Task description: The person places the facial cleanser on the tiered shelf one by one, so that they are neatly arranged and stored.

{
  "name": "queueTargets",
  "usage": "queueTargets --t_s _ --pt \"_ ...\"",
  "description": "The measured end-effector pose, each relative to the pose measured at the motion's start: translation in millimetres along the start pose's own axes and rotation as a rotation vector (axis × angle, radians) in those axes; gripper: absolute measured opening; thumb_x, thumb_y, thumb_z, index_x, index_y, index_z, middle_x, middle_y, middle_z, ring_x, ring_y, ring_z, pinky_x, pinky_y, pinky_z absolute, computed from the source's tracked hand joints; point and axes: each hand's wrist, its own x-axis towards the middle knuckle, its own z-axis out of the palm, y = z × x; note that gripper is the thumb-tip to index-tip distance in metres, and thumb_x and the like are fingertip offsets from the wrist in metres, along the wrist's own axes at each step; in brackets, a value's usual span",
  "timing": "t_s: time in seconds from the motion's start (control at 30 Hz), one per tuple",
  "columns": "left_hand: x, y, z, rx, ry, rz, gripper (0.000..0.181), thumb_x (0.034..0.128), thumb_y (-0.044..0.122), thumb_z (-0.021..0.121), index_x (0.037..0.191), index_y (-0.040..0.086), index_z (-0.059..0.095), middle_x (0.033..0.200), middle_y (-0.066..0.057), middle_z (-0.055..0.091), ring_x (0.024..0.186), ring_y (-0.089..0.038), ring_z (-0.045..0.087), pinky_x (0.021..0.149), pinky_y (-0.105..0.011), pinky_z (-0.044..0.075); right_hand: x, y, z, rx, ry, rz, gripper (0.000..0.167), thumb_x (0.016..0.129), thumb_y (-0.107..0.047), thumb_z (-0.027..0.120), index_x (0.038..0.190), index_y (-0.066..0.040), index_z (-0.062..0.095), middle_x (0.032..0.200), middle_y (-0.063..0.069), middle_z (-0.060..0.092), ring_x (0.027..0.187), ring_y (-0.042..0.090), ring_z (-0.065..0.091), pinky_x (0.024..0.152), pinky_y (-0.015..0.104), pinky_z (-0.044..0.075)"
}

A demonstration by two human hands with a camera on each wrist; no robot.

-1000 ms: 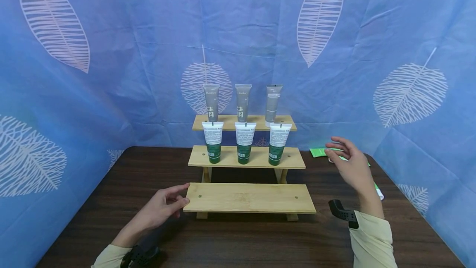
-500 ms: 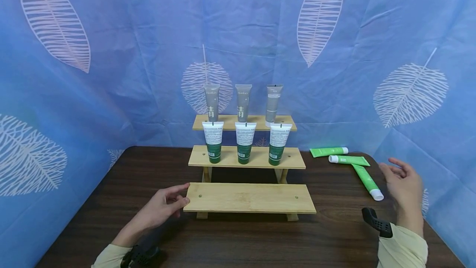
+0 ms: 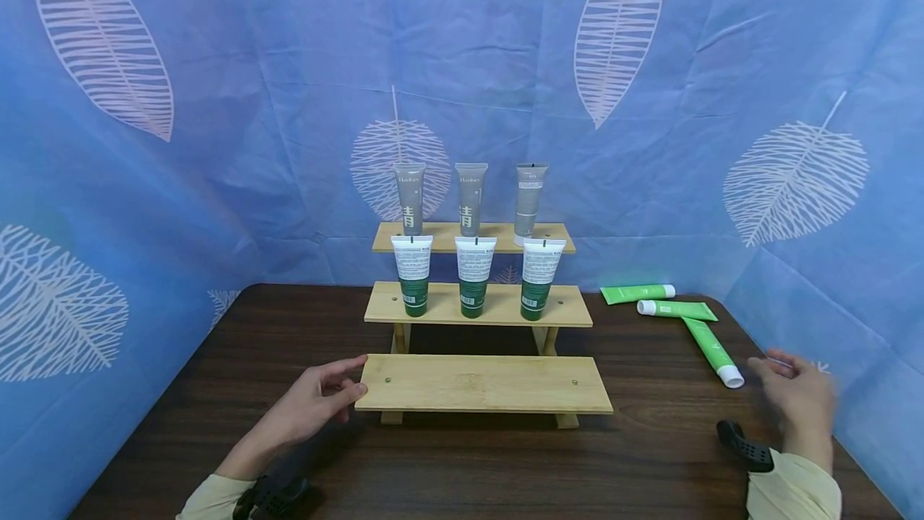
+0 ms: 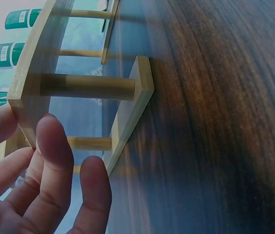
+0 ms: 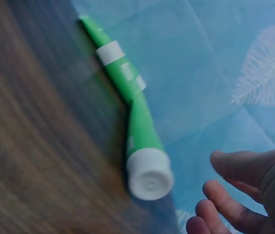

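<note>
Near the left end of a three-tier bamboo display stand (image 3: pixel 476 385), my left hand (image 3: pixel 310 404) touches the lowest board with index finger and thumb. Its other fingers bend loosely below the board's level in the left wrist view. White-and-green squeeze tubes (image 3: pixel 473 278) stand on the middle tier, grey tubes (image 3: pixel 471 199) on the top one. On the right side of the table, my right hand (image 3: pixel 803 396) is relaxed and holds nothing. Just left of it lies a green tube (image 3: pixel 711 347) with a white cap, its cap (image 5: pixel 150 175) nearest the hand in the right wrist view.
Two more green tubes, one at the back (image 3: pixel 637 294) and one in the middle (image 3: pixel 677 310), lie on the dark wood table (image 3: pixel 498 472). A blue leaf-print cloth (image 3: pixel 462 46) hangs behind and along both sides.
My right hand has moved right and toward me, from over the green tubes to beside them, uncovering them. The left hand and the stand have stayed put.
</note>
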Motion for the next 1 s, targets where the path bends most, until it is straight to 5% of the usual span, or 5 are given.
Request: queueTargets --t_s 0.07,0.27,0.5,0.77,1.0 --pt "-0.1 0.0 -0.1 -0.003 -0.002 0.0 0.061 0.0999 0.024 0.067 0.151 -0.002 0.046 0.081 -0.008 0.066 0.067 -0.024 0.06 0.067 -0.034 0.049 1.7 3 6 -0.006 -0.01 0.03 0.058 0.103 -0.027 0.057 0.15 0.005 0.044 0.138 0.032 0.055 0.115 0.044 0.055 0.061 0.026 0.04" --pt "-0.7 0.6 0.1 -0.011 -0.001 -0.005 0.062 0.0998 0.024 0.068 0.151 -0.003 0.045 0.081 -0.008 0.065 0.068 -0.024 0.06 0.067 -0.035 0.05 4.0 6 16 -0.002 -0.057 0.055 0.06 0.103 -0.033 0.056 0.149 0.005 0.046 0.129 0.034 0.055 0.111 0.041 0.052 0.067 0.033 0.041" --pt "-0.5 1.5 0.3 -0.003 0.003 -0.006 0.062 0.0997 0.024 0.068 0.151 -0.002 0.046 0.082 -0.011 0.067 0.067 -0.024 0.061 0.067 -0.035 0.05 1.9 6 22 0.013 -0.146 0.087 0.066 0.103 -0.037 0.056 0.152 0.004 0.039 0.149 0.036 0.036 0.131 0.054 0.039 0.095 0.061 0.042" --pt "-0.8 1.5 0.4 -0.002 0.003 -0.009 0.062 0.0996 0.025 0.068 0.151 -0.002 0.046 0.083 -0.012 0.067 0.067 -0.024 0.061 0.067 -0.036 0.051 3.2 2 25 -0.001 -0.155 0.06 0.069 0.099 -0.032 0.064 0.15 0.009 0.041 0.113 0.031 0.06 0.066 0.013 0.058 0.077 0.046 0.051" --pt "-0.9 0.9 0.8 -0.005 0.005 -0.013 0.062 0.0993 0.024 0.068 0.151 -0.002 0.046 0.082 -0.01 0.066 0.068 -0.024 0.061 0.068 -0.036 0.051 2.3 0 27 -0.027 -0.156 0.064 0.064 0.104 -0.037 0.054 0.15 0.007 0.042 0.117 0.029 0.057 0.09 0.032 0.062 0.066 0.036 0.048"
